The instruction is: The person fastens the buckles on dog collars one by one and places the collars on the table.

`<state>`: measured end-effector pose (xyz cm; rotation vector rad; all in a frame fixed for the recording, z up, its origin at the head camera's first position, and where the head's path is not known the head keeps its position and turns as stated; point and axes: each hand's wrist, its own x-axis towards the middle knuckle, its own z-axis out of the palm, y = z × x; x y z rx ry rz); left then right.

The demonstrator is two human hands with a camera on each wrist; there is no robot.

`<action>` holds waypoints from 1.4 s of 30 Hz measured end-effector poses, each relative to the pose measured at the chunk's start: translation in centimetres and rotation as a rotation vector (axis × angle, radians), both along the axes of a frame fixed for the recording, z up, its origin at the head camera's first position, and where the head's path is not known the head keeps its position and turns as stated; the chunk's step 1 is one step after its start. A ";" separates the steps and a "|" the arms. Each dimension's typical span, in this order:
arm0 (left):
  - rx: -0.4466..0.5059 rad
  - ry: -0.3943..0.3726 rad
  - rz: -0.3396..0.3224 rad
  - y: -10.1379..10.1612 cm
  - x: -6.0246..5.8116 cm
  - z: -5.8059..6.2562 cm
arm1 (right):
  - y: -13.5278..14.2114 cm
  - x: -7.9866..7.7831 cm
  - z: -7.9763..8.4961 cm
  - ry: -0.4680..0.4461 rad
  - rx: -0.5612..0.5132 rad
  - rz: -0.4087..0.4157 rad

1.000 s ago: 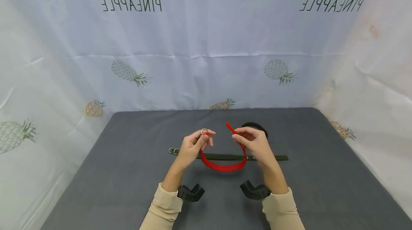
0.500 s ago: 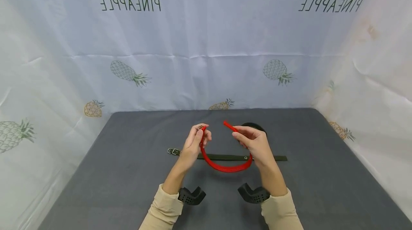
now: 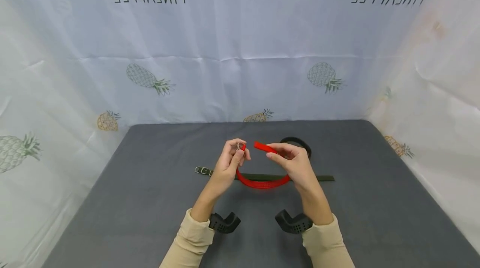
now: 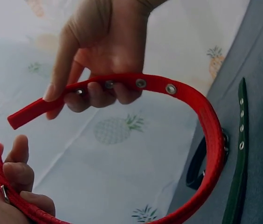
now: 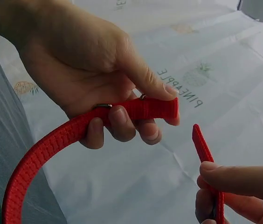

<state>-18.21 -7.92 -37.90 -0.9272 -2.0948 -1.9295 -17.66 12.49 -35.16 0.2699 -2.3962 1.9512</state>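
Observation:
A red pet collar [image 3: 262, 184] hangs in a loop between both hands, above the table. My left hand [image 3: 225, 168] pinches its buckle end, where a metal ring shows at the fingertips. In the right wrist view, metal loops [image 5: 104, 106] stick out from the strap along the left hand's fingers. The other end, a plain tip with metal eyelets [image 4: 171, 88], is pinched by my right hand [image 3: 298, 168]. That tip points at the buckle end, with a small gap between them. The buckle itself is mostly hidden by the left fingers.
A dark green collar [image 3: 325, 178] lies stretched out on the grey table [image 3: 157, 201], its metal buckle to the left. Behind the right hand sits a coiled black collar [image 3: 305, 146]. Pineapple-print curtains [image 3: 232, 84] enclose the back and sides.
The right hand has turned the collar's tip flatter and brought it leftward, nearer the left hand. The left hand has risen and moved slightly right, tilting the ring end. The head view has shifted slightly.

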 end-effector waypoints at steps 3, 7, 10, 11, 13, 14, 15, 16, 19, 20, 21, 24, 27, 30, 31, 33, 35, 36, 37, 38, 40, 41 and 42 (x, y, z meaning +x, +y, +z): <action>-0.059 0.050 0.015 0.1 0.0 0.1 | -0.2 0.1 0.3 0.041 0.016 0.025; -0.114 0.048 0.023 0.0 0.2 0.3 | -0.3 0.4 0.5 0.056 0.020 0.041; -0.145 0.048 0.041 -0.1 0.3 0.5 | -0.3 0.4 0.6 0.067 0.024 0.054; -0.158 0.053 0.051 -0.1 0.3 0.5 | -0.4 0.5 0.6 0.075 0.026 0.060; -0.180 0.062 0.067 -0.2 0.2 0.6 | -0.5 0.5 0.7 0.093 0.032 0.071; -0.190 0.065 0.072 -0.2 0.2 0.6 | -0.6 0.6 0.7 0.101 0.036 0.073; -0.203 0.067 0.079 -0.3 0.2 0.6 | -0.6 0.6 0.7 0.108 0.040 0.072; -0.214 0.070 0.084 -0.3 0.2 0.6 | -0.7 0.6 0.7 0.112 0.043 0.071; -0.248 0.078 0.097 -0.3 0.2 0.6 | -0.8 0.6 0.7 0.116 0.057 0.066; -0.256 0.079 0.098 -0.3 0.2 0.6 | -0.8 0.6 0.7 0.114 0.061 0.063; -0.263 0.082 0.100 -0.3 0.2 0.6 | -0.8 0.6 0.7 0.112 0.065 0.063; -0.272 0.084 0.093 -0.3 0.2 0.7 | -0.8 0.6 0.7 0.106 0.075 0.065; -0.279 0.090 0.082 -0.4 0.2 0.7 | -0.7 0.7 0.8 0.113 0.093 0.070; -0.290 0.094 0.066 -0.5 0.2 0.8 | -0.5 0.8 1.0 0.118 0.118 0.079; -0.296 0.092 0.060 -0.5 0.2 0.8 | -0.4 0.8 1.0 0.118 0.130 0.082; -0.309 0.089 0.048 -0.7 0.3 1.0 | -0.3 0.8 1.1 0.111 0.154 0.090; -0.325 0.074 0.032 -0.8 0.3 1.2 | -0.1 0.8 1.2 0.101 0.181 0.103; -0.334 0.061 0.023 -0.9 0.3 1.2 | 0.0 0.8 1.2 0.095 0.195 0.110; -0.339 0.046 0.012 -1.0 0.4 1.3 | 0.2 0.8 1.3 0.091 0.209 0.118; -0.345 0.033 0.002 -1.1 0.4 1.4 | 0.2 0.8 1.3 0.089 0.225 0.126; -0.351 0.006 -0.021 -1.3 0.3 1.4 | 0.4 0.8 1.4 0.090 0.255 0.144; -0.351 -0.003 -0.028 -1.4 0.3 1.4 | 0.5 0.8 1.4 0.093 0.272 0.151; -0.348 -0.004 -0.034 -1.4 0.3 1.4 | 0.5 0.8 1.4 0.096 0.286 0.157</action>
